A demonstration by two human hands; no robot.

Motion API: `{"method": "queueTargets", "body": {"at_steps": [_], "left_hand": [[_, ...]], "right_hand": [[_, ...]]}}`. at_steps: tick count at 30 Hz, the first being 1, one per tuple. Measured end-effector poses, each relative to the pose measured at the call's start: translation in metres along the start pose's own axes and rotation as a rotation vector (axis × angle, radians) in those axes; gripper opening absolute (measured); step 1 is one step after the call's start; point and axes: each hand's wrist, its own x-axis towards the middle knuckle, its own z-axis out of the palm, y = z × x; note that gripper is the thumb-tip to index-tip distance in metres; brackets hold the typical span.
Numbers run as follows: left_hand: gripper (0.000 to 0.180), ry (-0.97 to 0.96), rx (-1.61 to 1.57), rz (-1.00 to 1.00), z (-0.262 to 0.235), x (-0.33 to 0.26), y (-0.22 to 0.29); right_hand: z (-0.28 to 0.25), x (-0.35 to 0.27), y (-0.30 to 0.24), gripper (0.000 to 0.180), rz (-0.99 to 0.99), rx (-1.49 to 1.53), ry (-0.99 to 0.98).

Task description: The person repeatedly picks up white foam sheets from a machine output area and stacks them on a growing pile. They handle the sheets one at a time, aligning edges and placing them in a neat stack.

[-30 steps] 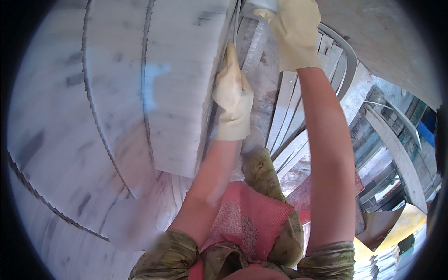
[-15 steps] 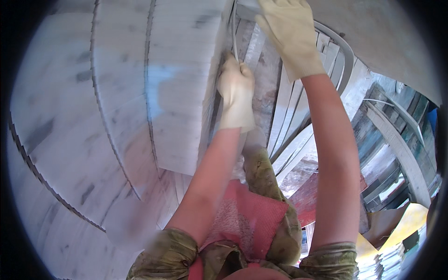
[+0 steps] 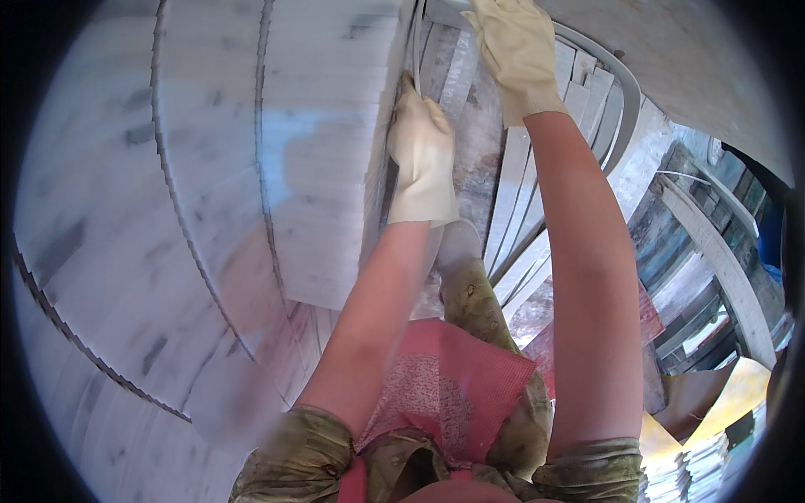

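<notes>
Pale cream gloves cover both my hands. Closed in a fist, my left hand (image 3: 421, 134) is beside the edge of a tall stack of grey-white marbled slabs (image 3: 327, 176). A thin pale strip (image 3: 417, 42) runs up from its fingers along the stack, and they are shut on it. Higher and to the right, my right hand (image 3: 516, 54) reaches over the boards with its fingers stretched out and the thumb apart. Its fingertips meet the top of the view, so what they touch is hidden. A curved grey band (image 3: 627, 96) bends around just right of that hand.
Long narrow boards (image 3: 524, 193) lie beneath my right forearm. A broad grey-brown surface (image 3: 679, 67) fills the upper right. More curved strips (image 3: 721, 243) and yellow sheets (image 3: 738, 398) are at the right. A pink mesh cloth (image 3: 453, 377) hangs over my lap.
Both hands have shifted slightly upward, the right one also a little leftward. My left hand stays closed on the strip, and the pink cloth has moved slightly.
</notes>
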Motion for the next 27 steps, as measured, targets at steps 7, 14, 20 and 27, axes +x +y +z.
{"method": "queueTargets", "body": {"at_steps": [7, 14, 20, 27], "left_hand": [[0.035, -0.181, 0.008, -0.135, -0.009, 0.001, 0.003], [0.041, -0.086, -0.132, -0.104, -0.01, 0.003, 0.008], [0.062, -0.306, -0.143, -0.182, -0.034, -0.005, 0.018], [0.091, -0.225, 0.009, -0.02, -0.06, -0.046, 0.014]], "right_hand": [[-0.004, -0.026, 0.016, 0.046, 0.2, 0.071, -0.157], [-0.014, -0.031, -0.006, 0.054, 0.327, 0.178, -0.056], [0.016, -0.022, 0.038, 0.055, 0.163, 0.229, -0.093], [-0.01, -0.088, 0.032, 0.056, 0.559, 0.656, -0.084]]}}
